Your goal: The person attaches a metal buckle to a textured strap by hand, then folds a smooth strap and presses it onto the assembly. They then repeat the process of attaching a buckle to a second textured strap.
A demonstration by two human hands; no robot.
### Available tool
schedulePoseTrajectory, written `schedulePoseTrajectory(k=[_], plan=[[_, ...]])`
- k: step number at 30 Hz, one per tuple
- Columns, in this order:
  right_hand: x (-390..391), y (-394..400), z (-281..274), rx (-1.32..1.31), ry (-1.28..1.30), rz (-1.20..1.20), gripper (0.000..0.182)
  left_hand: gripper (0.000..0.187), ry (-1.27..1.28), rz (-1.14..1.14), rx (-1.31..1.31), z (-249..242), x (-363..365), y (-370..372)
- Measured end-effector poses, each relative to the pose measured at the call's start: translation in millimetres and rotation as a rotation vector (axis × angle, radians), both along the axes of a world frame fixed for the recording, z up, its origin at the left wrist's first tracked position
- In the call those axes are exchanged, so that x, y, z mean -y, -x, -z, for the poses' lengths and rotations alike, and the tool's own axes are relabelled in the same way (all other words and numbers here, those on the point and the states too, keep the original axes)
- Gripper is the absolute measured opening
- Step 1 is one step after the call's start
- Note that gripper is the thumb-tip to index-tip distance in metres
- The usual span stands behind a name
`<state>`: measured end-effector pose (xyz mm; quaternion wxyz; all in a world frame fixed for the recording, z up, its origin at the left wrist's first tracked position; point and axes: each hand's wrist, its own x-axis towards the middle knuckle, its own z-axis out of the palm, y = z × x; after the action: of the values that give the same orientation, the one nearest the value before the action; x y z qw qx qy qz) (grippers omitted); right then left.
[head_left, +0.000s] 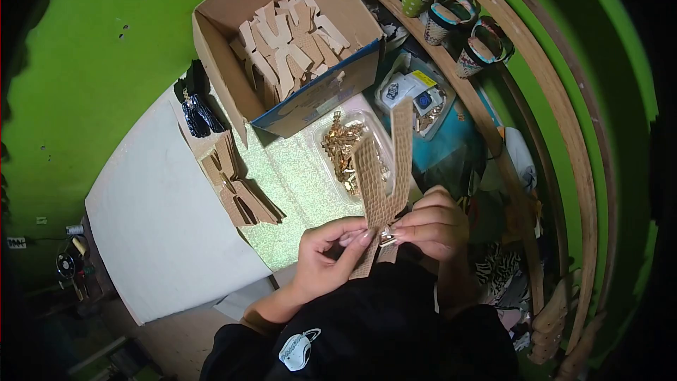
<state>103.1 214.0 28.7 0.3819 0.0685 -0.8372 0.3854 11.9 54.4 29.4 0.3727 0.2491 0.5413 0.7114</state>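
Between my hands stands an X-shaped tan strap piece with a checked, woven-look texture, two long arms pointing up and away. My left hand pinches it at its lower left, thumb on top. At the narrow middle, the fingertips of my right hand are closed on a small shiny metal buckle that lies against the strap; the fingers partly cover it. Just beyond sits a clear plastic tub holding many gold-coloured buckles. To the left lies a stack of similar strap pieces with gold metal at their middles.
A cardboard box full of tan pieces stands at the back. Dark tassels lie left, by a white board. Another plastic tub sits right, below a wooden rail with small patterned baskets.
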Motion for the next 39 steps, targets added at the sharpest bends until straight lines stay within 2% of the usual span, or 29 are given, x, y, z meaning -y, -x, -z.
schedulePoseTrajectory(k=[4, 6, 8, 9, 12, 22, 24, 28, 30, 34, 36, 39], plan=[[-5.1, 3.8, 4.5, -0.002, 0.061, -0.086, 0.014, 0.019, -0.081, 0.144, 0.266, 19.9, 6.1, 14.3], [-4.7, 4.9, 6.9, 0.004, 0.196, -0.192, 0.013, 0.018, -0.079, 0.169, 0.343, 27.4, 6.0, 17.6], [-1.5, 4.5, 9.1, 0.004, 0.222, -0.193, 0.013, 0.017, -0.125, 0.293, 0.622, 31.5, 5.8, 20.9], [0.0, 4.2, 10.0, 0.006, 0.25, -0.193, 0.013, 0.017, -0.125, 0.291, 0.621, 33.2, 5.8, 20.8], [0.3, 3.9, 10.7, 0.015, 0.216, -0.215, 0.017, 0.016, -0.159, 0.3, 0.886, 38.2, 2.9, 17.8], [9.6, 4.6, 10.8, -0.047, 0.321, -0.246, 0.014, 0.013, -0.142, 0.306, 0.918, 38.9, 3.5, 2.9], [9.7, 2.7, 8.7, 0.007, 0.304, -0.231, 0.019, 0.012, -0.114, 0.298, 0.912, 39.4, 4.7, 2.3], [17.6, -3.0, 7.4, 0.084, 0.32, -0.159, 0.018, 0.011, -0.107, 0.245, 0.773, 33.6, 4.3, 2.2], [24.7, -3.7, 2.9, 0.126, 0.496, -0.154, 0.018, 0.01, -0.164, 0.226, 0.713, 25.1, 2.0, 3.0], [31.4, -2.2, 7.3, 0.023, 0.514, -0.117, 0.012, 0.011, -0.192, 0.218, 0.68, 25.9, 1.1, 2.9], [30.0, -5.6, 8.7, 0.062, 0.482, -0.126, 0.021, 0.011, -0.206, 0.251, 0.671, 24.2, -0.4, 3.3], [24.4, -4.2, 10.8, 0.029, 0.41, -0.184, 0.022, 0.011, -0.194, 0.261, 0.648, 26.7, -0.1, 2.7]])
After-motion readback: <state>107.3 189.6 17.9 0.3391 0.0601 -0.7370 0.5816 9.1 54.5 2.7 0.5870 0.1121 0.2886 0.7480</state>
